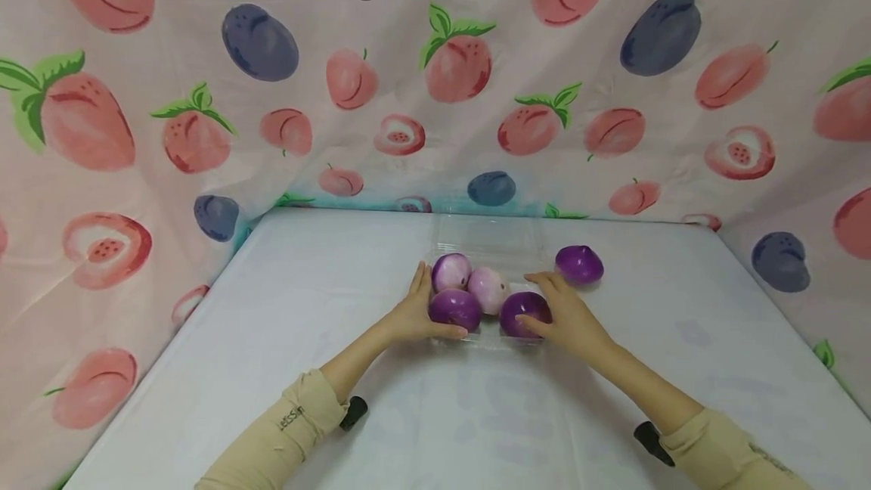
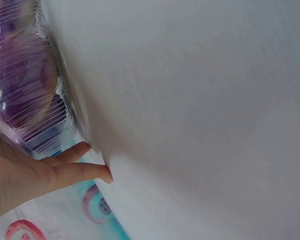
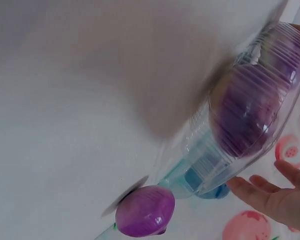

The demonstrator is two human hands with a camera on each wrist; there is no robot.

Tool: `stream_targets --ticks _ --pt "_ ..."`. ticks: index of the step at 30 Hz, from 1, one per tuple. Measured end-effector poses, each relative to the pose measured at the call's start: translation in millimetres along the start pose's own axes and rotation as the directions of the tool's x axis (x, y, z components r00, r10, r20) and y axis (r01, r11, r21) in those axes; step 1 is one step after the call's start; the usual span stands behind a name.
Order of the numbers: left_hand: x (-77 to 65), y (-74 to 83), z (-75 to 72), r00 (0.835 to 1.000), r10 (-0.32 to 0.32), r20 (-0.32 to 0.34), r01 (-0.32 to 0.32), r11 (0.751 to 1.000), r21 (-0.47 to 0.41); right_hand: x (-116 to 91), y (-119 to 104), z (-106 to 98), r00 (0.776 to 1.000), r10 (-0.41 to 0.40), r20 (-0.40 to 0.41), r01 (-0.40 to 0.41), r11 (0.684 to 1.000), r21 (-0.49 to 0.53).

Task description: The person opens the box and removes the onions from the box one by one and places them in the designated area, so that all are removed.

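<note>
Clear plastic clamshell [image 1: 491, 339] on the white worktop [image 1: 306, 271], lid [image 1: 486, 233] folded back at the far side; four red onions [image 1: 488, 289] inside. Left hand [image 1: 411, 316] at its left wall — fingers straight, thumb spread. Right hand [image 1: 570, 320] at the right — fingers apart, thumb over the near-right onion [image 1: 522, 310]. Fifth onion [image 1: 579, 265] outside, just beyond that hand.

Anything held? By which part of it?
Left hand: at left end of box, no grip visible. Right hand: at front-right onion; whether it grips can't be told.
</note>
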State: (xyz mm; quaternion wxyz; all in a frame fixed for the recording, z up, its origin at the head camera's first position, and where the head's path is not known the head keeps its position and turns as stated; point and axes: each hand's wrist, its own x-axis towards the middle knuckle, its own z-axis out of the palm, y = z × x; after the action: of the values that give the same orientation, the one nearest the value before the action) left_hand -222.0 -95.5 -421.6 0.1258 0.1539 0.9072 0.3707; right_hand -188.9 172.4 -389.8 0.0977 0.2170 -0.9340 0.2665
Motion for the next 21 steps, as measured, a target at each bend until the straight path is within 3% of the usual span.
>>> stream_targets --ticks 8,21 --pt "-1.8 0.4 -0.8 1.000 0.002 -0.005 -0.002 1.000 -0.015 0 -9 14 0.996 0.084 0.005 -0.082 0.985 -0.150" --pt "-1.1 1.6 -0.3 1.000 -0.003 0.005 0.003 1.000 -0.027 9 -17 19 0.996 0.090 0.030 -0.079 0.964 -0.252"
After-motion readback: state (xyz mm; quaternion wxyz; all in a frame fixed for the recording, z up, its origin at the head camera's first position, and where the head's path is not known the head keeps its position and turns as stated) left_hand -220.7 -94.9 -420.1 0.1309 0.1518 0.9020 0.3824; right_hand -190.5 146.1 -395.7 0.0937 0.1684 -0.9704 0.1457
